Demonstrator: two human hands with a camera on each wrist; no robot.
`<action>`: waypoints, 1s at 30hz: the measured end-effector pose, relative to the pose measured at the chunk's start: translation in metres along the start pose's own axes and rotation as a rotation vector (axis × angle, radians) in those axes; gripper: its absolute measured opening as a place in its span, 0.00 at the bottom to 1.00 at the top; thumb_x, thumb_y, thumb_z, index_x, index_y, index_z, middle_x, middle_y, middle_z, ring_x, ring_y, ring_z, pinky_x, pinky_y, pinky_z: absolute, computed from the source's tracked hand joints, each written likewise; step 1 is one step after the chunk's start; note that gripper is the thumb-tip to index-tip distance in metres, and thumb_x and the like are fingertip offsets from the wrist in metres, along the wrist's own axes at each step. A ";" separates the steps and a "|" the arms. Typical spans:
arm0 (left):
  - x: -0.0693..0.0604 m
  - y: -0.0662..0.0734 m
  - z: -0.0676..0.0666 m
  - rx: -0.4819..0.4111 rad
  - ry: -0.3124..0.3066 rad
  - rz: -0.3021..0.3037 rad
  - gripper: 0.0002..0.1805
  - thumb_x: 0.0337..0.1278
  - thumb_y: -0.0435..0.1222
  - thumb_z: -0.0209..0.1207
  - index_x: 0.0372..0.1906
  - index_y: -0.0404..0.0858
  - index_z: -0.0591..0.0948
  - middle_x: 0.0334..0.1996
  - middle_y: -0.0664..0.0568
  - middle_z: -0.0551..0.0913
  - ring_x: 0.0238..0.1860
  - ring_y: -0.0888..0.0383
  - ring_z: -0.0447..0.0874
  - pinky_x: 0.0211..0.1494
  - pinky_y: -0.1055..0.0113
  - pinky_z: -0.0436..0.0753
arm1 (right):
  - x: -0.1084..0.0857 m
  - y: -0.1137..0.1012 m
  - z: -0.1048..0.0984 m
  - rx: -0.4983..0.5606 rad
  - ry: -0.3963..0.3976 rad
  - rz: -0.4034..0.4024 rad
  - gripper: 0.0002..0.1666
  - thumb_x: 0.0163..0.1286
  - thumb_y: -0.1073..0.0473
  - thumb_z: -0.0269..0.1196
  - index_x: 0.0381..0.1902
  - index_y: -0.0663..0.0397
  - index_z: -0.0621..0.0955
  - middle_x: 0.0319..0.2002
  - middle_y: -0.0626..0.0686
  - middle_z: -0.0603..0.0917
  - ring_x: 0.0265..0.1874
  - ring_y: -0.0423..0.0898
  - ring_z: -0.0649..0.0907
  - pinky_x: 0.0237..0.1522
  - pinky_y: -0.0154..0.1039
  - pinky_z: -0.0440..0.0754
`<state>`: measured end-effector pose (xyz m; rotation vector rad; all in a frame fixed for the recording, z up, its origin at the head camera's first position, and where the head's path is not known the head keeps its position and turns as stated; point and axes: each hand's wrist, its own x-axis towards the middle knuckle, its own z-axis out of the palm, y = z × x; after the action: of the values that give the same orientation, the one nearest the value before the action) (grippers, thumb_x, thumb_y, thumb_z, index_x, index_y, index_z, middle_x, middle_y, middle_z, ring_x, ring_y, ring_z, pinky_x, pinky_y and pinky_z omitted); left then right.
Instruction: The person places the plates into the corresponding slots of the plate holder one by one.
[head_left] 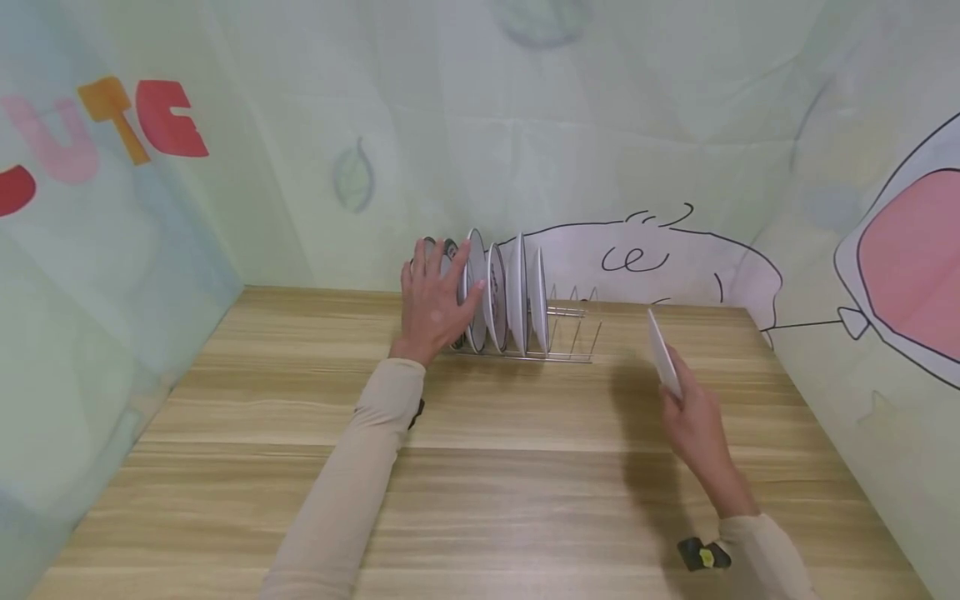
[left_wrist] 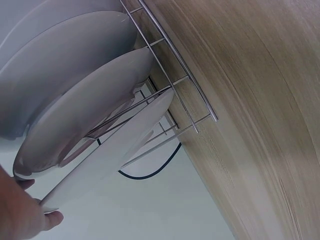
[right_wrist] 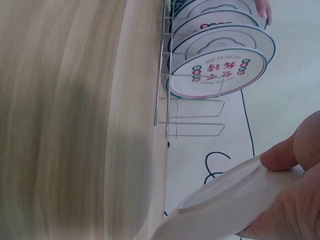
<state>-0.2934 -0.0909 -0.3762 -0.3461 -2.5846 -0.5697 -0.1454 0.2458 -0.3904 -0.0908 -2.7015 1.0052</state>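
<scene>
Printed cloth backdrop (head_left: 292, 167); wood-grain desk (head_left: 525, 500) | Wire rack (head_left: 573, 360), near desk's back edge; racked plates (head_left: 517, 296) standing on edge | Left hand (head_left: 433, 312): fingers spread, touching plates at rack's left end | Right hand (head_left: 697, 417), well apart: pinching one white plate (head_left: 663, 354), raised, toward desk's back right corner

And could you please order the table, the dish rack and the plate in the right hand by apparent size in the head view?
1. Table
2. Dish rack, partly hidden by plates
3. Plate in the right hand, seen nearly edge-on
</scene>
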 end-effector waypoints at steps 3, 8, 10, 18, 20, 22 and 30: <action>0.001 0.000 0.000 -0.001 -0.006 -0.003 0.37 0.68 0.58 0.47 0.78 0.53 0.59 0.77 0.36 0.59 0.80 0.34 0.45 0.77 0.34 0.49 | -0.003 -0.002 0.002 0.028 -0.002 -0.016 0.34 0.72 0.71 0.52 0.75 0.58 0.63 0.63 0.79 0.72 0.54 0.73 0.77 0.52 0.69 0.77; 0.000 0.000 0.000 -0.007 -0.007 -0.005 0.37 0.68 0.58 0.46 0.78 0.53 0.58 0.77 0.36 0.58 0.80 0.35 0.44 0.77 0.34 0.49 | -0.008 -0.006 0.007 0.073 0.001 -0.042 0.35 0.70 0.73 0.54 0.74 0.61 0.64 0.63 0.79 0.72 0.56 0.75 0.77 0.53 0.70 0.77; 0.000 0.000 0.000 -0.009 -0.007 -0.005 0.37 0.68 0.58 0.46 0.78 0.53 0.58 0.77 0.36 0.58 0.80 0.35 0.43 0.77 0.34 0.49 | -0.009 -0.008 0.008 0.082 -0.002 -0.042 0.35 0.70 0.73 0.54 0.74 0.61 0.64 0.63 0.79 0.72 0.56 0.74 0.77 0.53 0.70 0.78; 0.001 -0.001 0.000 -0.014 -0.004 -0.003 0.36 0.69 0.58 0.46 0.78 0.52 0.59 0.77 0.37 0.58 0.80 0.35 0.44 0.77 0.34 0.48 | -0.011 -0.015 0.009 0.093 -0.022 -0.021 0.34 0.72 0.72 0.53 0.75 0.61 0.63 0.62 0.79 0.72 0.57 0.74 0.76 0.54 0.70 0.77; 0.001 -0.002 0.000 -0.011 -0.002 -0.001 0.36 0.69 0.58 0.46 0.78 0.53 0.59 0.77 0.37 0.58 0.80 0.34 0.44 0.77 0.34 0.49 | -0.012 -0.017 0.009 0.106 -0.034 -0.007 0.34 0.72 0.72 0.53 0.75 0.61 0.63 0.63 0.79 0.72 0.58 0.74 0.75 0.55 0.70 0.77; 0.001 -0.002 0.000 -0.005 -0.002 0.000 0.36 0.69 0.58 0.46 0.78 0.53 0.59 0.77 0.37 0.59 0.80 0.34 0.45 0.77 0.34 0.49 | -0.013 -0.018 0.009 0.123 -0.048 0.007 0.34 0.72 0.72 0.52 0.75 0.61 0.62 0.64 0.79 0.71 0.60 0.74 0.75 0.56 0.69 0.76; 0.001 -0.003 0.001 0.005 -0.001 0.004 0.36 0.69 0.59 0.45 0.78 0.53 0.58 0.77 0.37 0.59 0.80 0.34 0.45 0.77 0.34 0.50 | -0.017 -0.025 0.012 0.171 -0.062 0.023 0.34 0.72 0.72 0.53 0.75 0.60 0.63 0.66 0.76 0.70 0.62 0.73 0.74 0.60 0.69 0.74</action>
<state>-0.2958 -0.0928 -0.3773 -0.3493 -2.5857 -0.5613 -0.1317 0.2172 -0.3863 -0.0603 -2.6615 1.2603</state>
